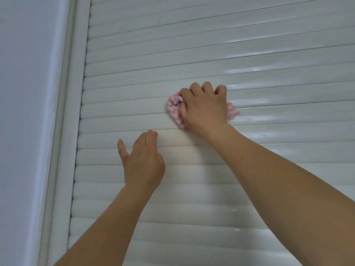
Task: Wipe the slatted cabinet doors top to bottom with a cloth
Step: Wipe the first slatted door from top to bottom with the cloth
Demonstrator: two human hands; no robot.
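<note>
Overhead, a person's right hand [204, 106] is clutching a bunched pink-and-white cloth [173, 108] against the glossy white slatted cabinet door [192, 45], while the left hand [142, 162], fingers pressed together, is apparently steadying the slats.

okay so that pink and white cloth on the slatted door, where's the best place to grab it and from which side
Probably grip the bunched middle of the pink and white patterned cloth, coming straight at the white slatted cabinet door from the front. The cloth lies crumpled against the vertical slats, so only its front is reachable. The right hand already holds it this way, fingers curled over the wad, loose ends sticking out both sides.
</note>
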